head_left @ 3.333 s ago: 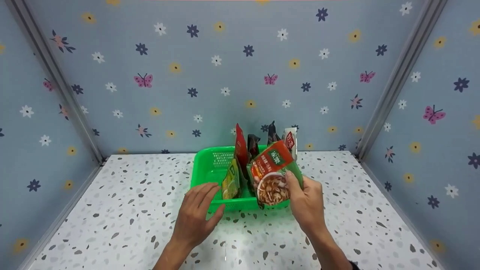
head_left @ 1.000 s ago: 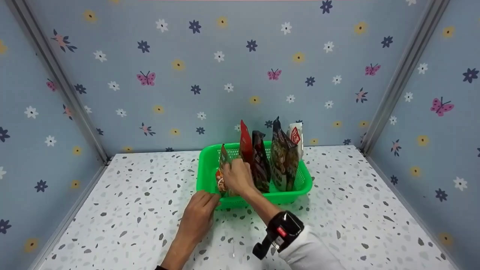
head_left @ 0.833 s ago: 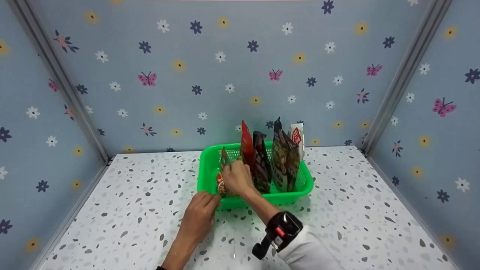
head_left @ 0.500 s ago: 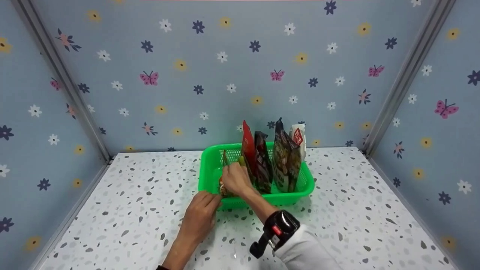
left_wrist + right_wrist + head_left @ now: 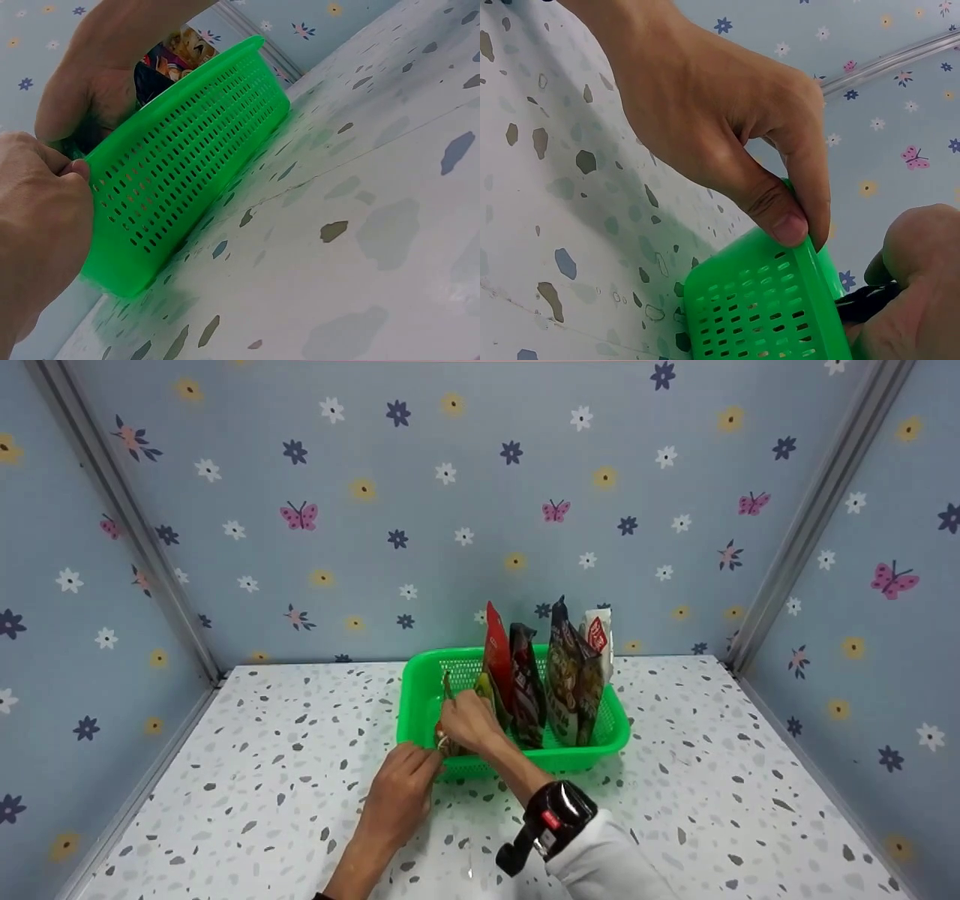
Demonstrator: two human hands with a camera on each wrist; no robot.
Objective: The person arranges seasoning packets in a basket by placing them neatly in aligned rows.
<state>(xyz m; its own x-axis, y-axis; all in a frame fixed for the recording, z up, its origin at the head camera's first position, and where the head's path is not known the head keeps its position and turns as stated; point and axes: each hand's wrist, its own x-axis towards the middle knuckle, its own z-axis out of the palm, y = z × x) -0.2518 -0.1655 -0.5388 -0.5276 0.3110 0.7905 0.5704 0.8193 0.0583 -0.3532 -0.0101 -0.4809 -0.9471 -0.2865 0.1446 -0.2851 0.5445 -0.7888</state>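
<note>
A green plastic basket (image 5: 611,739) with perforated walls stands against the back wall. My left hand (image 5: 400,787) pinches its near rim at the front left corner, thumb outside, as the right wrist view shows. My right hand (image 5: 471,718) reaches over that rim and grips a soup packet (image 5: 448,745) with a bowl picture, standing upright in the basket's left part. The hand covers most of that packet. Right of it stand a yellow-green packet (image 5: 484,688), a red packet (image 5: 496,649), a dark packet (image 5: 527,682), brown-black packets (image 5: 562,679) and a white packet (image 5: 598,631).
The white speckled table (image 5: 285,780) surrounds the basket. Blue flowered panels (image 5: 420,510) close off the back and both sides, joined by grey metal corner posts (image 5: 817,510). A black device (image 5: 559,814) is strapped to my right wrist.
My right hand has carried the soup packet from above the basket into its left part and lowered it slightly over the last second. My left hand has taken hold of the rim.
</note>
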